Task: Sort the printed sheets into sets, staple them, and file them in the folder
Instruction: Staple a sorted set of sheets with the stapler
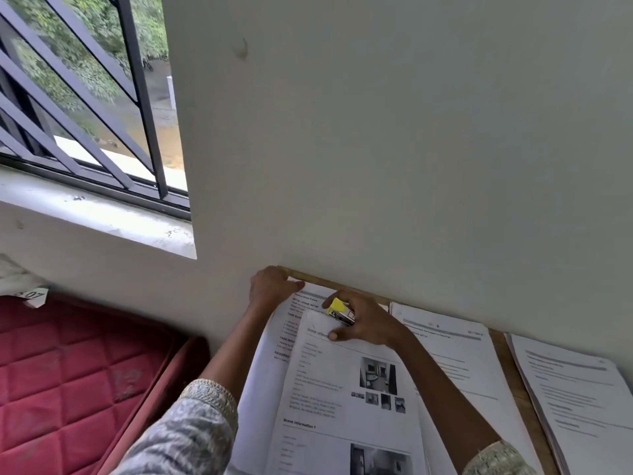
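Note:
A set of printed sheets (342,399) with small photos lies on top of other sheets (277,337) at the left of a wooden table (503,341). My right hand (368,323) grips a small yellow and metal stapler (339,311) at the top left corner of that set, thumb pressing on the paper. My left hand (270,286) rests at the far left corner of the table, on the top edge of the lower sheets, fingers lying flat. No folder is in view.
Two more stacks of printed sheets lie to the right, one in the middle (455,358) and one at the right edge (575,399). A white wall (376,149) rises right behind the table. A red quilted mattress (68,378) sits at the left below a barred window (78,97).

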Tool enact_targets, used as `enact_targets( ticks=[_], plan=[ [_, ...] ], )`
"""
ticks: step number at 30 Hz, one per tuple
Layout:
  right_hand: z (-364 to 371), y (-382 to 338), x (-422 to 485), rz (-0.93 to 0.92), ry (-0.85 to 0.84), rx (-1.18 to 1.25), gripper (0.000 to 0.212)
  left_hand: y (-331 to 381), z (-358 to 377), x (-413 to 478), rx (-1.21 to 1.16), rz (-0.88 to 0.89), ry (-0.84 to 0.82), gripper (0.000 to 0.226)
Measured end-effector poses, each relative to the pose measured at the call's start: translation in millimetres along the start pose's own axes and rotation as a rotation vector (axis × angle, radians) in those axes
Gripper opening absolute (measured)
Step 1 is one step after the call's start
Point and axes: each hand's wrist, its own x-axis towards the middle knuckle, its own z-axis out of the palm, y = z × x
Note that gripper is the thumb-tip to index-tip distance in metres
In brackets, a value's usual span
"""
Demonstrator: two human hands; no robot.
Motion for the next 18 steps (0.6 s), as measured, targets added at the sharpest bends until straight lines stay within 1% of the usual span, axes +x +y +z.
enact_targets(
  ticks=[2,4,6,7,10,11,13,16,18],
  plan=[
    [1.7,3.8,1.4,0.001,0.005,-0.004,0.053,1.2,2.9,7.5,0.033,-0.005,-0.026,0.035],
    [1.9,7.7,2.5,0.012,0.004,0.001,0.051,1.4,6.6,11.5,0.012,0.004,-0.016,0.03],
    [2.7,9.0,2.2,0.033,-0.009,0.004,0.049,0.9,9.1,9.8,-0.048,0.051,0.004,0.036],
    [3.4,10.1,2.0,0.038,-0.015,0.011,0.049,0.8,10.3,8.6,-0.099,0.085,0.003,0.037],
    [3.4,11.8,0.3,0.039,0.004,0.047,0.05,0.2,9.2,2.7,-0.316,0.191,-0.018,0.013],
    [2.4,11.5,-1.0,0.034,0.015,0.068,0.05,-0.3,7.9,0.7,-0.383,0.227,-0.016,0.009],
    [0.6,10.8,-4.3,0.032,0.047,0.117,0.05,-1.7,3.3,-1.6,-0.488,0.301,0.016,0.008],
    [-1.2,11.8,-12.2,-0.002,0.196,0.228,0.044,5.4,-14.1,-4.7,-0.593,0.404,0.114,0.017],
    [-2.1,13.4,-21.3,-0.041,0.39,0.325,0.04,14.8,-33.6,-10.2,-0.637,0.509,0.188,0.017]
  ],
)
